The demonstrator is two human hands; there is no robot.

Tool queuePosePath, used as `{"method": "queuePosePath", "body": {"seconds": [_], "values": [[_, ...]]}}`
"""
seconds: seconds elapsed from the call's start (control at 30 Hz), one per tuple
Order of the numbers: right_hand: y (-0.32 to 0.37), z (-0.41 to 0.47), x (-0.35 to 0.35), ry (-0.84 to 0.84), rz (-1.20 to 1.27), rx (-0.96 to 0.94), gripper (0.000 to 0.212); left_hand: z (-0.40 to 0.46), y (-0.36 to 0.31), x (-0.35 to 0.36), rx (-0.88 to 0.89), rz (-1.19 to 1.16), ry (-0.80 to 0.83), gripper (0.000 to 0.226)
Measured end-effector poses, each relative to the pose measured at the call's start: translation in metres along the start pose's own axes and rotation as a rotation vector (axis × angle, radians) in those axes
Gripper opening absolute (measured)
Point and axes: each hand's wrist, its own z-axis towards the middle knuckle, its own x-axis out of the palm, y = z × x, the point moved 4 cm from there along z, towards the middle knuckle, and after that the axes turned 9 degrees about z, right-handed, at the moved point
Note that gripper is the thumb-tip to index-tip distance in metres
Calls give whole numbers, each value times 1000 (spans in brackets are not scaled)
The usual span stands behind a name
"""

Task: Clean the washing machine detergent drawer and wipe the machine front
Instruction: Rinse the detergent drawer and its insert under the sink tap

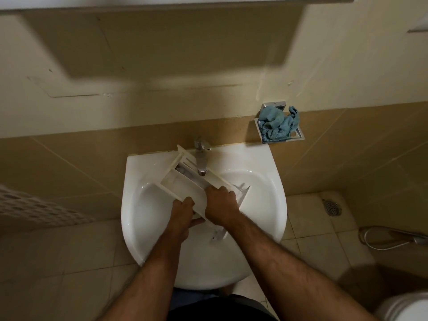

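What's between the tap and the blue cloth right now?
Nothing: in the head view only bare sink rim and tiled wall separate the tap from the blue cloth.

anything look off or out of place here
Mostly the blue cloth: it sits bunched in the wall soap dish, spilling over its edge. The drawer lies askew across the sink under the tap, held by both hands.

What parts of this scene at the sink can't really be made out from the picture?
- Head view: the near end of the detergent drawer is covered by the left hand and right hand.
- Whether water runs from the tap: too faint to tell.
- Dirt inside the drawer: too small and dim.
- The white object at bottom right is cut off by the edge.
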Motion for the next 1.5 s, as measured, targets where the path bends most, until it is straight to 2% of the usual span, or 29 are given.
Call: {"method": "queuePosePath", "body": {"seconds": [0.2,0.33,0.47,0.57,0.77,0.9,1.0,1.17,1.27,1.33,1.4,1.5], "values": [[-22,2,-13,-43,-19,25,29,1,-1,-10,-18,19,-21,33],[-34,7,-15,-183,212,128,32,-1,-1,-9,-36,41,-9,31],[-23,11,-5,-33,247,129,25,-4,2,-8,-75,98,-2,35],[-18,18,-4,-29,315,149,26,-7,5,-6,-81,109,23,37],[-3,30,-10,-93,699,129,37,-12,4,-2,-118,85,95,42],[-8,21,-7,-82,855,68,42,-12,2,-6,-59,47,45,39],[-15,15,-5,-73,696,36,42,-13,1,-10,-29,-20,-20,30],[-29,14,1,-48,217,12,32,-12,-1,-9,-9,-27,-52,26],[-32,14,-6,-90,-104,-12,25,-14,0,-8,-14,-35,-60,24],[-39,15,-8,-84,-177,42,37,-15,2,-10,-11,-27,-64,25],[-45,16,-7,-87,-147,120,50,-15,4,-12,-17,-38,-48,31],[-42,14,-8,-148,-154,146,52,-22,5,-6,-37,-65,22,32]]}}
